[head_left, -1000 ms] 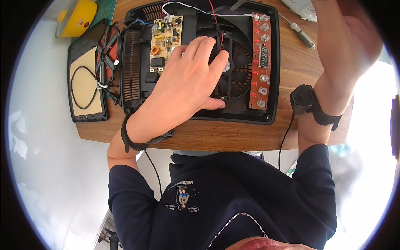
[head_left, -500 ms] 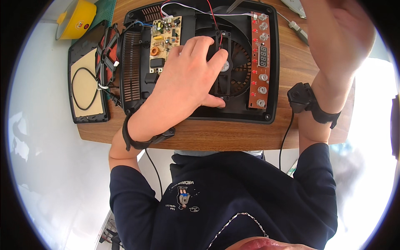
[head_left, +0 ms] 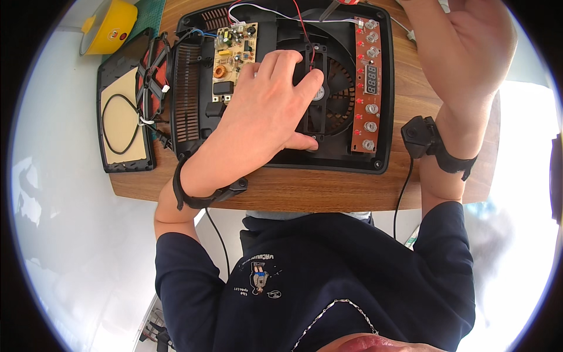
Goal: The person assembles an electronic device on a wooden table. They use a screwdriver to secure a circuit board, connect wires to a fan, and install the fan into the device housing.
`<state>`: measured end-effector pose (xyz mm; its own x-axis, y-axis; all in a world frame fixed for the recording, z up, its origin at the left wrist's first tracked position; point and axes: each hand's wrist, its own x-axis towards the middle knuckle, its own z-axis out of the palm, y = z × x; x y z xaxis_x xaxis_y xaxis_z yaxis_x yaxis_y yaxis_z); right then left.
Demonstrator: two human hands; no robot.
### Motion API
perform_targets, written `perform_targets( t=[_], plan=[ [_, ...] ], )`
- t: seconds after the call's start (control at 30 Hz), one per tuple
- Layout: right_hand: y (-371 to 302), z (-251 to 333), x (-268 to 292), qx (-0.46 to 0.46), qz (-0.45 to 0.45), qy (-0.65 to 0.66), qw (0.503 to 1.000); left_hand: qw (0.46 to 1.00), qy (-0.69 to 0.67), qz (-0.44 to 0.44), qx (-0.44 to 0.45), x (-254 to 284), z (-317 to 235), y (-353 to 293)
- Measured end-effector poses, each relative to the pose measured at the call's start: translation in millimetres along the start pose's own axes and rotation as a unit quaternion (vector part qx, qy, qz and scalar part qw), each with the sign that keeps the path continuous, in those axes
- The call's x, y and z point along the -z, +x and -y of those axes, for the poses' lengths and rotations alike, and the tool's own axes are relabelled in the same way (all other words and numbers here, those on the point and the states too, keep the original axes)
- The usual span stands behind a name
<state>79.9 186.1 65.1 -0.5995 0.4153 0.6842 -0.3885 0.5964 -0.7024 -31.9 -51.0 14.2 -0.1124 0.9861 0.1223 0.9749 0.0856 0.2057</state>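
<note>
The left hand (head_left: 264, 114) lay flat over the black fan (head_left: 316, 94) in the middle of the opened black casing (head_left: 384, 88), fingers (head_left: 281, 64) spread across the fan frame and the thumb hooked at its lower edge. It seemed to be steadying or seating the fan rather than lifting it, since nothing was pinched. The fan sat inside the casing, between the tan circuit board (head_left: 234, 50) on its left and the long red control board (head_left: 368, 85) on its right. Red and white wires (head_left: 281, 12) ran across the top of the casing toward the boards.

The right hand (head_left: 469, 47) was raised at the far right, above the worktop's (head_left: 328, 190) edge, its back toward the camera. Whether its fingers held anything could not be told. A red-handled tool tip (head_left: 334, 7) showed at the casing's upper edge, apart from that hand. Both wrists wore black straps, each with a thin cable trailing down.

Left of the casing lay a black coil frame (head_left: 153, 76) and a flat black panel (head_left: 123, 114) with a pale centre and a loop of black cord on it, probably set aside to open the inside. A yellow bowl (head_left: 108, 26) stood at the far left corner.

The worktop was brown wood grain, small, and the person's dark shirt pressed against its near edge. The floor around it was pale and glossy.
</note>
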Motion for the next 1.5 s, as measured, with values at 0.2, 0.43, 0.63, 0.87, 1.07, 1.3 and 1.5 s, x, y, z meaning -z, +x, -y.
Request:
perform_targets(
  t=[0.2,0.43,0.63,0.87,1.07,1.3,1.5],
  plan=[
    [1.4,4.1,-7.6,0.009,0.028,-0.01,1.0,1.0,-0.003,-0.005,-0.002,-2.1,1.1,-0.3],
    [3.4,12.0,-22.6,0.052,0.106,-0.059,0.991,0.999,-0.028,0.036,0.026,0.5,-0.3,0.3],
    [5.3,10.2,-13.3,0.038,0.049,-0.02,0.998,0.998,-0.04,0.036,0.027,0.4,-1.3,-1.9],
    [5.2,10.6,-4.0,0.034,0.019,-0.011,0.999,0.995,-0.09,0.039,0.027,12.4,7.2,-9.4],
    [9.8,19.5,-5.2,0.066,0.023,-0.045,0.997,0.981,-0.18,-0.004,0.064,11.5,24.8,-20.1],
    [21.6,41.2,-20.6,0.159,0.051,-0.162,0.973,0.987,-0.118,-0.095,0.046,-6.9,24.8,-27.3],
    [15.1,47.0,-38.9,0.069,0.034,-0.099,0.992,0.984,-0.143,-0.093,0.049,-5.2,25.9,-29.9]
  ],
)
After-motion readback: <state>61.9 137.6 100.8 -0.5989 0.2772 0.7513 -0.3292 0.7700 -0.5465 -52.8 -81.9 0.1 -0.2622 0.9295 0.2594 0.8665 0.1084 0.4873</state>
